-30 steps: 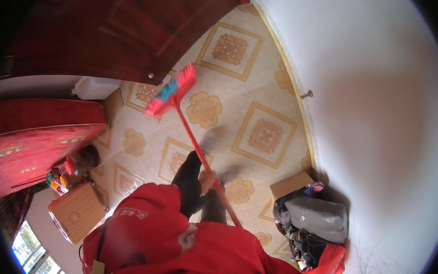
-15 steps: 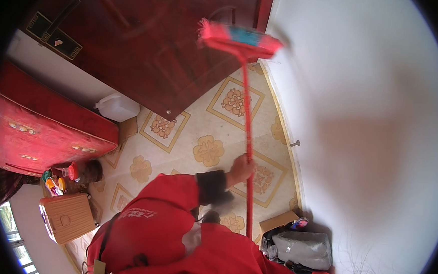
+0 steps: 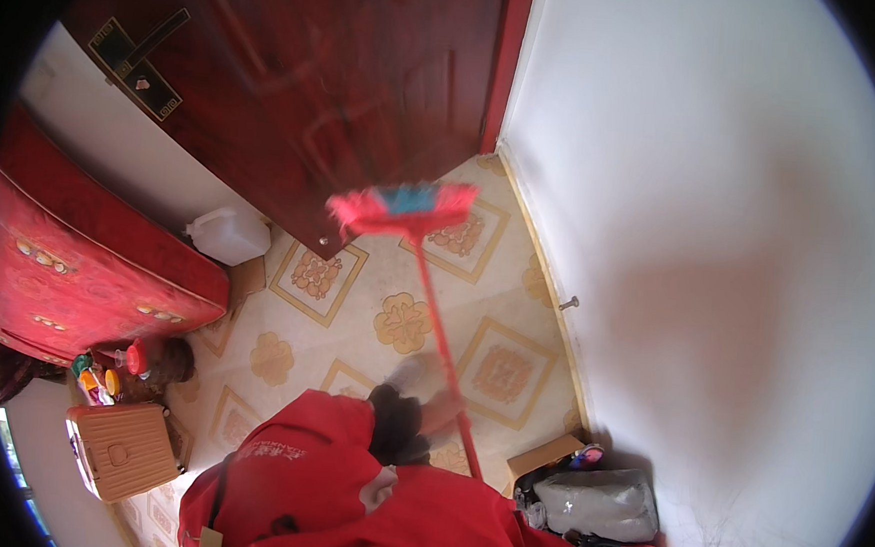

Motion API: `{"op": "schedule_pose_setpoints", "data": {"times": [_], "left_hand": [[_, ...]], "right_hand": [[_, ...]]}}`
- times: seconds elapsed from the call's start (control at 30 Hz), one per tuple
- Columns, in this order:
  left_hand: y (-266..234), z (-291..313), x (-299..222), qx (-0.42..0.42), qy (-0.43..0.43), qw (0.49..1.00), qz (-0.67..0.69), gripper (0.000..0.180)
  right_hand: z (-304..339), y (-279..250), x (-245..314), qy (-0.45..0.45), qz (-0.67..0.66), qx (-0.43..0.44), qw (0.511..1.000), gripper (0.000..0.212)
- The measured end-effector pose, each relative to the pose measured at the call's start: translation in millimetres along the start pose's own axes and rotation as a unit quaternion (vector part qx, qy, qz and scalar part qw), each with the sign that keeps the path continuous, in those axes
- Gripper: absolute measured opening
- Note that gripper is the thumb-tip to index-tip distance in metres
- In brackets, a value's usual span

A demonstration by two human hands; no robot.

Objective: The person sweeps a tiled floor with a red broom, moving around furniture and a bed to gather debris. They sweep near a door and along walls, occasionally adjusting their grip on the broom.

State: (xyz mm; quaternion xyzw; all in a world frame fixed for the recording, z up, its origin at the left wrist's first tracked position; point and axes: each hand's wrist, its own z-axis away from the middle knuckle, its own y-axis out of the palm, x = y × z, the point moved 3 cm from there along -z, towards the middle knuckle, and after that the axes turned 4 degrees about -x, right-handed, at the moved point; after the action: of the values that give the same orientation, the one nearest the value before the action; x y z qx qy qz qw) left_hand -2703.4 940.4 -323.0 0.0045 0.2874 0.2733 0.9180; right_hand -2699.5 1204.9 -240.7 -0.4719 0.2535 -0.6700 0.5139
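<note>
A broom (image 3: 432, 308) with a red pole slants across the view; its red and teal bristle head (image 3: 401, 207) is up off to the far side, in front of the door's lower corner. My left hand (image 3: 442, 417), blurred by motion, is closed round the pole below its middle. A black cuff and red sleeve (image 3: 322, 437) lead to it. The near end of the pole disappears behind my red clothing, and my right hand is hidden there too.
A dark red door (image 3: 319, 76) stands ajar ahead, a white wall (image 3: 691, 219) with a doorstop (image 3: 569, 303) at right. Near right sits a carton (image 3: 544, 455) beside a grey bag (image 3: 599, 504). At left are a red padded piece (image 3: 107, 263), a white jug (image 3: 229, 236) and an orange suitcase (image 3: 126, 445).
The broom head has come nearer and moved left, from before the door and wall corner to lower over the floor. My left hand has drawn back toward me with the pole.
</note>
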Motion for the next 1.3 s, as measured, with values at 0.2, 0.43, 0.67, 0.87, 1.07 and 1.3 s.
{"op": "schedule_pose_setpoints", "data": {"times": [0.2,0.43,0.67,0.87,1.07,1.3], "left_hand": [[47.7,-0.8,-160.1,0.088,0.250,0.963,-0.050,0.022],[15.6,-40.3,-237.5,0.132,0.314,0.940,0.005,0.029],[-36.7,-7.1,-67.1,0.123,0.020,0.992,-0.021,0.030],[31.1,46.4,-181.3,0.187,0.287,0.937,-0.064,0.027],[23.4,29.6,-322.3,0.202,0.384,0.901,-0.006,0.031],[11.9,18.1,-198.9,0.135,0.229,0.964,-0.022,0.031]], "right_hand": [[9.2,-8.9,7.6,-0.002,-0.002,-0.028,1.000,0.016],[9.5,-8.9,21.3,0.003,0.000,-0.043,0.999,0.016],[-3.1,-9.4,37.3,0.018,0.000,-0.071,0.997,0.016],[3.8,-20.0,42.0,0.010,0.008,-0.094,0.995,0.016],[12.7,-21.2,38.1,-0.003,0.005,-0.116,0.993,0.016],[7.2,-18.8,35.3,-0.002,-0.012,-0.111,0.994,0.016]]}}
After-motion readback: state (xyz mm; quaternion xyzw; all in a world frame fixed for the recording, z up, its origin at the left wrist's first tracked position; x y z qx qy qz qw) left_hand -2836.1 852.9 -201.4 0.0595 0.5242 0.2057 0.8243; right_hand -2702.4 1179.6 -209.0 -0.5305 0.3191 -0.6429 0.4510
